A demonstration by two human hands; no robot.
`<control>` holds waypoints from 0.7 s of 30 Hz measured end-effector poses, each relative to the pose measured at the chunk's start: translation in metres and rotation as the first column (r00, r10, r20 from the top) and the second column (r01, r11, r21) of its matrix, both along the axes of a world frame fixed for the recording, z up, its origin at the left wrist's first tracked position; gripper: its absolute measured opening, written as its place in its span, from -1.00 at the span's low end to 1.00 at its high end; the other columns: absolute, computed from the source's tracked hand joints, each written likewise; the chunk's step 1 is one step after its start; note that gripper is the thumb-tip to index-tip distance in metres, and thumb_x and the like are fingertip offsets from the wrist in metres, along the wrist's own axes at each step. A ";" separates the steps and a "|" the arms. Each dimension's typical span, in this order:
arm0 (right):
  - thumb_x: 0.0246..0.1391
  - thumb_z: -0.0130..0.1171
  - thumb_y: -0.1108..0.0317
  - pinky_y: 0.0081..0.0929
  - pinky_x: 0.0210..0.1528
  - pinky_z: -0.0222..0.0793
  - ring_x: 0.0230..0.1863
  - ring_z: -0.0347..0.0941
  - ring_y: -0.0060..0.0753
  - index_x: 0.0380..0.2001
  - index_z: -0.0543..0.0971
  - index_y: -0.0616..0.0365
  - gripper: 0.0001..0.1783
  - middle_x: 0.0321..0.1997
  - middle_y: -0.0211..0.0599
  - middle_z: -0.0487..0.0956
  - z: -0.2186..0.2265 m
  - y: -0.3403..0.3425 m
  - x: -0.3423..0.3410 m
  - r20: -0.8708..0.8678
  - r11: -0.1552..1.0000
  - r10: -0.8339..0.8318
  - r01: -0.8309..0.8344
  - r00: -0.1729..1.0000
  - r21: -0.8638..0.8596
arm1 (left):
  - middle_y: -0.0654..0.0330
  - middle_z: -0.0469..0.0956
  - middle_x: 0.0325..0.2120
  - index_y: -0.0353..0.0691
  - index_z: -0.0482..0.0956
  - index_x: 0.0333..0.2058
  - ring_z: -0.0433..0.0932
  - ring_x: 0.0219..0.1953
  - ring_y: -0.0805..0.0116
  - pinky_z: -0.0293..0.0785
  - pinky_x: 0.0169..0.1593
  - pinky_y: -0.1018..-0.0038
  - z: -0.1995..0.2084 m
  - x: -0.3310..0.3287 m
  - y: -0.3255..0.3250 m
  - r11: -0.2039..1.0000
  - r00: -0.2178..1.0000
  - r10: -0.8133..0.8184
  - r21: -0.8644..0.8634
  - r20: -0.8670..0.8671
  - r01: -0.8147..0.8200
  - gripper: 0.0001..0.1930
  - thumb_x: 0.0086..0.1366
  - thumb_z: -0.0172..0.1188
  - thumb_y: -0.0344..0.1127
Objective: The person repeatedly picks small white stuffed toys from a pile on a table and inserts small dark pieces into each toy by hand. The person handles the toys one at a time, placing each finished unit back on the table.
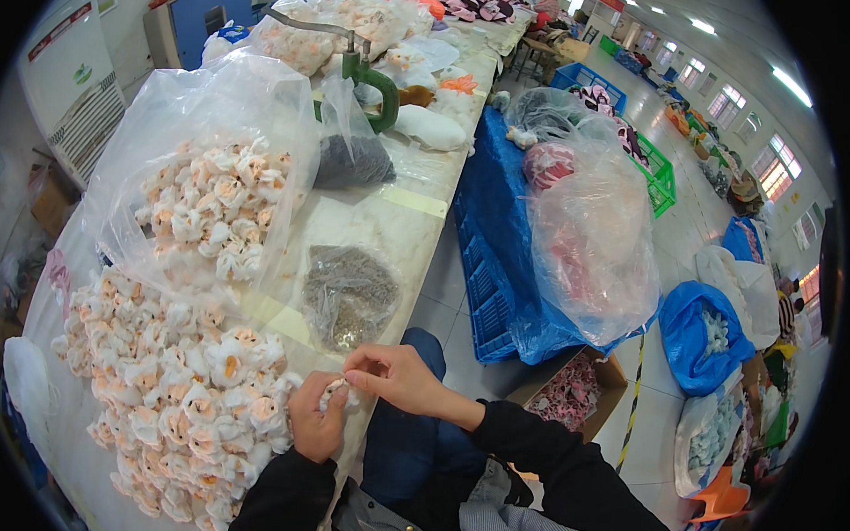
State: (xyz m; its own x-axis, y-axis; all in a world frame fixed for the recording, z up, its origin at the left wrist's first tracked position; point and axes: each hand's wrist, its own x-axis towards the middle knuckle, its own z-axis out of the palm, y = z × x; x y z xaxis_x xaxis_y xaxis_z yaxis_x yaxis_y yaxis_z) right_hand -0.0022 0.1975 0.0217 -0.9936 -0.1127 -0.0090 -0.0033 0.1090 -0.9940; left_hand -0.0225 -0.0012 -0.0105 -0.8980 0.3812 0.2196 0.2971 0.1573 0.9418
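Over the table's near edge my hands meet at a small white plush piece [332,391]. My left hand [315,423] is closed around it, hiding most of it. My right hand [395,377] is curled, with its thumb and fingertips at the upper side of the piece; whatever they pinch is too small to tell. To the left lies a big heap of white and peach fluffy plush pieces [181,411]. Just beyond my hands sits an opened clear bag of small grey-brown grains [349,291].
A large clear bag [217,197] of similar pieces rests behind the heap. Beyond are a dark-filled bag [352,162] and a green metal clamp [386,94]. Right of the table stand a blue-lined crate [500,268], a carton of pink scraps [570,392] and a blue sack [689,345].
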 end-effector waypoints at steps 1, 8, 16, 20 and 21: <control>0.36 0.27 0.34 -0.62 -0.31 0.34 -0.38 0.43 -0.73 -0.15 0.65 0.22 -0.84 -0.39 -0.52 0.63 0.002 -0.001 0.001 -0.002 1.000 -0.005 0.005 1.000 0.000 | 0.11 0.64 -0.32 -0.37 0.65 -0.15 0.60 -0.25 0.31 0.48 -0.11 0.42 0.000 0.000 0.000 1.000 1.000 0.000 0.005 -0.013 0.000 -0.81 0.45 0.23 -0.33; 0.41 0.24 0.33 -0.61 -0.30 0.37 -0.37 0.42 -0.73 -0.11 0.63 0.24 -0.82 -0.36 -0.51 0.62 -0.012 0.001 0.000 0.134 0.956 0.087 -0.045 0.987 -0.290 | 0.01 0.64 -0.31 -0.38 0.64 -0.17 0.64 -0.26 0.13 0.51 -0.13 0.35 0.001 -0.001 0.002 0.999 1.000 -0.020 0.038 0.001 0.020 -0.86 0.36 0.23 -0.46; 0.45 0.22 0.33 -0.61 -0.26 0.40 -0.37 0.42 -0.69 -0.09 0.62 0.29 -0.80 -0.33 -0.47 0.60 -0.022 0.002 0.003 0.174 0.906 0.116 -0.033 0.978 -0.422 | 0.01 0.63 -0.30 -0.38 0.63 -0.14 0.64 -0.26 0.13 0.51 -0.14 0.36 0.002 -0.001 0.000 0.998 0.999 -0.053 0.017 -0.003 0.053 -0.85 0.35 0.21 -0.48; 0.44 0.23 0.32 -0.62 -0.25 0.41 -0.34 0.47 -0.68 -0.08 0.62 0.27 -0.80 -0.31 -0.47 0.63 -0.026 0.003 0.006 0.176 0.896 0.105 -0.016 0.979 -0.444 | 0.00 0.62 -0.30 -0.38 0.62 -0.13 0.64 -0.26 0.12 0.52 -0.14 0.35 0.003 -0.001 0.001 0.998 0.998 -0.058 -0.008 0.006 0.059 -0.84 0.34 0.21 -0.50; 0.43 0.23 0.32 -0.62 -0.25 0.41 -0.34 0.49 -0.67 -0.08 0.61 0.26 -0.80 -0.31 -0.46 0.64 -0.025 0.000 0.007 0.167 0.931 0.046 0.019 0.985 -0.365 | 0.00 0.63 -0.29 -0.38 0.62 -0.13 0.65 -0.26 0.11 0.52 -0.14 0.34 0.002 0.000 0.001 0.999 0.999 -0.054 -0.010 0.006 0.054 -0.84 0.33 0.22 -0.50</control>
State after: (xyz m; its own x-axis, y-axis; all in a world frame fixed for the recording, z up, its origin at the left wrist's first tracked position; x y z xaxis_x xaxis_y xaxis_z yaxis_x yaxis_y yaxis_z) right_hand 0.0048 0.1978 -0.0036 -0.9791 -0.1538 -0.1334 0.1703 -0.2593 -0.9507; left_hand -0.0230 -0.0007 -0.0083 -0.8776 0.4310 0.2101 0.2997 0.1510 0.9420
